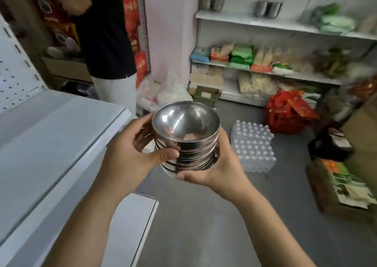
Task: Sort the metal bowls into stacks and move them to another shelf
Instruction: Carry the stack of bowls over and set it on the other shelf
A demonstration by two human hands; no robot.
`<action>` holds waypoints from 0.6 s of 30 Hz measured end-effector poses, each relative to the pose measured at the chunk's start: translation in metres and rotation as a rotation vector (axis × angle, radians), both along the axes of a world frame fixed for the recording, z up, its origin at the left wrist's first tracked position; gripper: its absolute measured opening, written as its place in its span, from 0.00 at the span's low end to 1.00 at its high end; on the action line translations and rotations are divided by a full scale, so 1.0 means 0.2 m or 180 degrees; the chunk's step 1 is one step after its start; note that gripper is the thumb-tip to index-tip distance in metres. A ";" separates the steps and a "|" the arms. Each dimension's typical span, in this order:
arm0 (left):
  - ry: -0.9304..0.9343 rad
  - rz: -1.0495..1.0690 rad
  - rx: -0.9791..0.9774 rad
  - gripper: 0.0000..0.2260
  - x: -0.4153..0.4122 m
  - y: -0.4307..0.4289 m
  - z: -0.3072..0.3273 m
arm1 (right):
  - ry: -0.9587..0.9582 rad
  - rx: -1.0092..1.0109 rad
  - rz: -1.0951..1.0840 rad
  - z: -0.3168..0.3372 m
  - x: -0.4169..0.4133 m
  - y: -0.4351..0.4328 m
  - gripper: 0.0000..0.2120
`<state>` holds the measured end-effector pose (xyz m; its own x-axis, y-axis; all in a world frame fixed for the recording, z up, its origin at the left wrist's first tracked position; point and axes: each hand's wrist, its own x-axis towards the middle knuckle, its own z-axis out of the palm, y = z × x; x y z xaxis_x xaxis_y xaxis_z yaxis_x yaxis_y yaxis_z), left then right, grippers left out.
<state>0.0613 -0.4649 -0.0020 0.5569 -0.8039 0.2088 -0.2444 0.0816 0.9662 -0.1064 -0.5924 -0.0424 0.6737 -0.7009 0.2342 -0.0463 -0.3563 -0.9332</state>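
A stack of several shiny metal bowls point(185, 132) is held in mid-air over the grey floor, in the middle of the view. My left hand point(130, 154) grips the stack's left side, thumb across the front of the lower bowls. My right hand point(216, 170) cups the stack from below and the right, its thumb under the bottom bowl. The top bowl is hollow side up with nothing in it. A bare white shelf point(51, 136) lies to the left, level with the hands.
A person in a dark shirt point(104, 31) stands at the back left. White shelves point(265, 23) at the back right hold metal cups point(267, 8) and packaged food. On the floor are a pack of water bottles point(253, 146), red bags point(287, 111) and cardboard boxes point(344, 185).
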 end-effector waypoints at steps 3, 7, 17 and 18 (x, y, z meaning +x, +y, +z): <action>0.0056 -0.0315 -0.0051 0.40 -0.07 -0.27 -0.05 | 0.0016 -0.0031 -0.0325 -0.02 -0.14 -0.18 0.59; 0.0119 -0.0719 -0.0061 0.38 -0.15 -0.56 -0.09 | 0.0035 0.0011 -0.0674 -0.05 -0.28 -0.37 0.56; 0.0280 -0.1294 -0.0078 0.37 -0.03 -1.29 -0.12 | 0.0099 0.0064 -0.1155 -0.07 -0.21 -0.93 0.53; 0.0252 -0.1332 -0.0084 0.37 0.00 -1.37 -0.11 | 0.0077 0.0062 -0.1173 -0.06 -0.18 -1.01 0.54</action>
<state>0.0623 -0.7391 -0.0247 0.1990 -0.9590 0.2020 -0.1101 0.1830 0.9769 -0.1416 -0.7950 -0.0550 0.3804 -0.9017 0.2055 -0.1903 -0.2938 -0.9367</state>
